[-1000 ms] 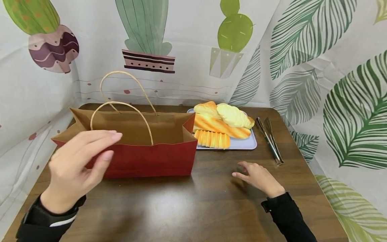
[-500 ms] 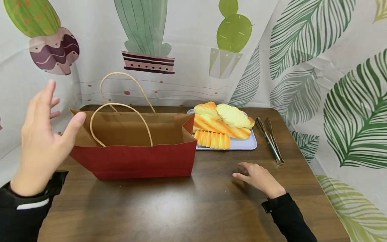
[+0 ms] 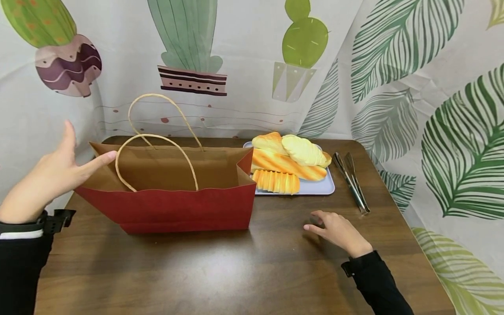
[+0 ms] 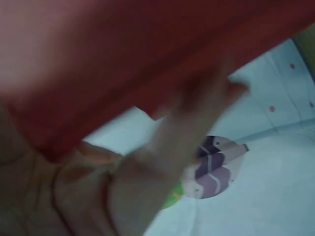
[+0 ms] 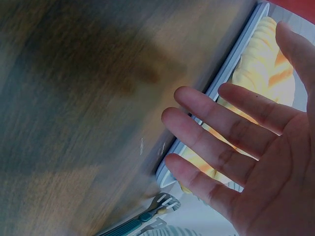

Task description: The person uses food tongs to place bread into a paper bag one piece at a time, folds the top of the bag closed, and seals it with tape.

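Observation:
A red paper bag point(image 3: 177, 210) with a brown inside and two cord handles point(image 3: 157, 135) stands on the table, its mouth up. My left hand point(image 3: 51, 179) is at the bag's left end, thumb and a finger spread apart; the thumb overlaps the bag's left rim. In the left wrist view that hand point(image 4: 152, 167) is blurred beside the bag's red side point(image 4: 162, 54). My right hand point(image 3: 340, 232) is low over the table, right of the bag, holding nothing. The right wrist view shows its fingers point(image 5: 211, 142) spread and loosely straight.
Several breads point(image 3: 291, 159) lie on a pale lavender tray point(image 3: 315, 188) behind the bag's right end. Metal tongs point(image 3: 352, 183) lie on the table point(image 3: 220, 271) to the tray's right. A printed cloth point(image 3: 252, 57) hangs behind the table.
My left hand has moved left from in front of the bag, spread its fingers, then lowered to the bag's left end. The bag's left side shows more. The right hand stays still.

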### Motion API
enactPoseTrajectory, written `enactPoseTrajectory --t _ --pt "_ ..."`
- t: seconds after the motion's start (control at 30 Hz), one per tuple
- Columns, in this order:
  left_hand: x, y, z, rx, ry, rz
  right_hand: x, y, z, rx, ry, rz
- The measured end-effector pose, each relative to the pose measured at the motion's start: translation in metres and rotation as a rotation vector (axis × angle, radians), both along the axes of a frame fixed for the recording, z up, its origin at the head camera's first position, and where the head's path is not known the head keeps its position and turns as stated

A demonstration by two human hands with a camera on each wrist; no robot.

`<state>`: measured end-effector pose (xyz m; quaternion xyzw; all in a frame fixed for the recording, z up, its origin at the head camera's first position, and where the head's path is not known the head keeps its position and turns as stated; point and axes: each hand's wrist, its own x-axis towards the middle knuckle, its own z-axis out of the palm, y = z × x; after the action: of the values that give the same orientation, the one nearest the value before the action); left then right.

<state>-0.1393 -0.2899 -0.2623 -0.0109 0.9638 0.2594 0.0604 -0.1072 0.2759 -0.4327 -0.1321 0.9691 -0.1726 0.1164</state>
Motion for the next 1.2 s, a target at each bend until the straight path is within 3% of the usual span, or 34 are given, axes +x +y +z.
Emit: enactPoseTrajectory --t 0.1,0.2,0.4,0.73,1.0,1.2 --pt "-0.007 -0.007 -0.002 -0.063 -0.114 -0.037 -0.001 0.001 -0.001 0.004 0.013 0.005" --pt "-0.011 -0.012 -0.006 -0.121 -0.148 -0.072 -0.003 0.003 -0.001 0.013 0.040 0.020" --pt "-0.014 -0.023 -0.015 -0.151 -0.095 -0.111 -0.011 0.012 -0.001 0.027 0.075 0.010" --pt "-0.009 -0.028 -0.027 -0.143 0.044 -0.152 -0.036 0.051 -0.008 -0.102 0.029 -0.189" --pt "-0.009 -0.025 -0.026 -0.184 0.066 -0.154 -0.051 0.076 -0.013 -0.099 0.021 -0.335" --pt "-0.009 -0.025 -0.027 -0.206 0.056 -0.157 -0.060 0.091 -0.026 -0.122 -0.008 -0.403"
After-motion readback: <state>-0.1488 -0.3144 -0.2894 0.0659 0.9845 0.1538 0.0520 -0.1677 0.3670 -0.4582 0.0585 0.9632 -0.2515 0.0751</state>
